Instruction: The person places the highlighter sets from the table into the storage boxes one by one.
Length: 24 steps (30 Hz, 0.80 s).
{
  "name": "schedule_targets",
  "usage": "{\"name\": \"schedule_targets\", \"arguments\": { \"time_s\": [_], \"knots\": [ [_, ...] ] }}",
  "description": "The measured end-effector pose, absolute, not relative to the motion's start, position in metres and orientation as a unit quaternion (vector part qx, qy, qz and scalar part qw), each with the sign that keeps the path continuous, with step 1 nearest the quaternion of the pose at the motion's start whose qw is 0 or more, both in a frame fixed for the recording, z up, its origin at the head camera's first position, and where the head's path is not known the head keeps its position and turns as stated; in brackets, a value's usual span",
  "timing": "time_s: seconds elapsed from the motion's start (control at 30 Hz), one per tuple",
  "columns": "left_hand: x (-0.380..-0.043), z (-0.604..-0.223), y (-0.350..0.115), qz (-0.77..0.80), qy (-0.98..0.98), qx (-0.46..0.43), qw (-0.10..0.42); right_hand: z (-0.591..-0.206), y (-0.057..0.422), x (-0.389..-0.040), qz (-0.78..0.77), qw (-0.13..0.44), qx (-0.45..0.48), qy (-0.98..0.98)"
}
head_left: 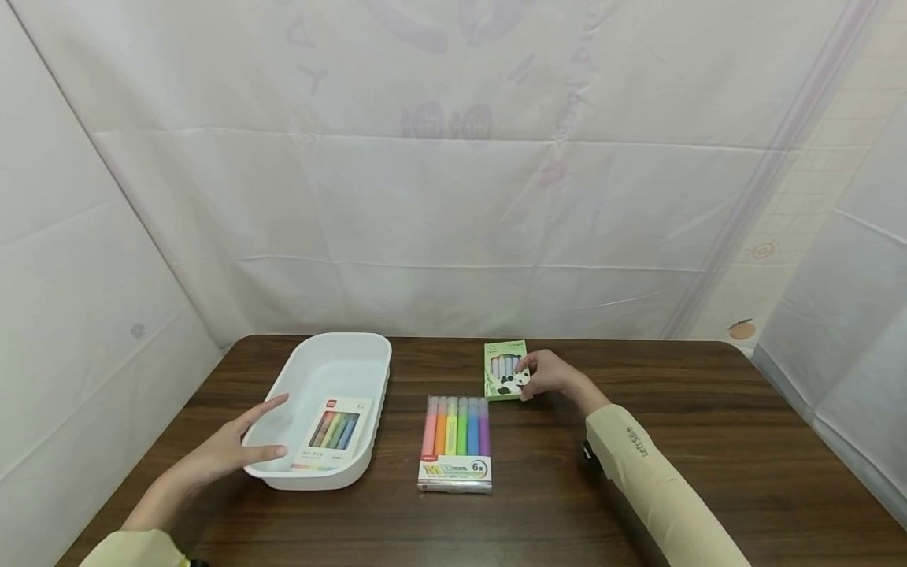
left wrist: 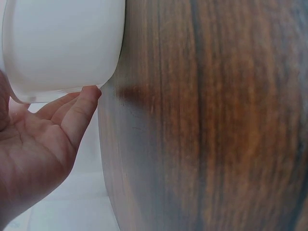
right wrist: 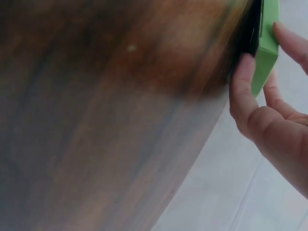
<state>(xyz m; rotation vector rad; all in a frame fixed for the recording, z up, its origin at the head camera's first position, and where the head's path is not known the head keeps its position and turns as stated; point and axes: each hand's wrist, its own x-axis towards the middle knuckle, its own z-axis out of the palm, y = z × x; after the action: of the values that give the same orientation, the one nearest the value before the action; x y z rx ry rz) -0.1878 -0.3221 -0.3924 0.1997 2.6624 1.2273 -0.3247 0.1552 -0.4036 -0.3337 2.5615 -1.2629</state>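
My left hand (head_left: 230,445) holds the left side of a white plastic tray (head_left: 347,358), with fingers and thumb at its rim. In the left wrist view its fingertips press against the tray's outer wall. A white box of thick crayons (head_left: 335,433) lies inside the tray, leaning toward the near end. My right hand (head_left: 556,376) pinches the right edge of a green panda-printed box of pens (head_left: 505,370) at the table's back. The right wrist view has the green box (right wrist: 265,62) between thumb and fingers, seen edge-on.
A clear pack of several highlighters (head_left: 455,445), pink through purple, lies mid-table between tray and right arm. Brown wood-grain table (head_left: 673,441) extends to the right. A white printed curtain (head_left: 453,236) hangs close behind the table's back edge.
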Motion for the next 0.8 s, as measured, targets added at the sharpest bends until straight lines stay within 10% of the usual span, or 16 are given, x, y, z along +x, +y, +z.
{"name": "schedule_targets", "arguments": {
  "time_s": [0.8],
  "knots": [
    [-0.192,-0.395,-0.324,0.419,0.899,0.07,0.101,-0.406,0.173,-0.325,-0.592,0.201,-0.046,0.779]
  ]
}}
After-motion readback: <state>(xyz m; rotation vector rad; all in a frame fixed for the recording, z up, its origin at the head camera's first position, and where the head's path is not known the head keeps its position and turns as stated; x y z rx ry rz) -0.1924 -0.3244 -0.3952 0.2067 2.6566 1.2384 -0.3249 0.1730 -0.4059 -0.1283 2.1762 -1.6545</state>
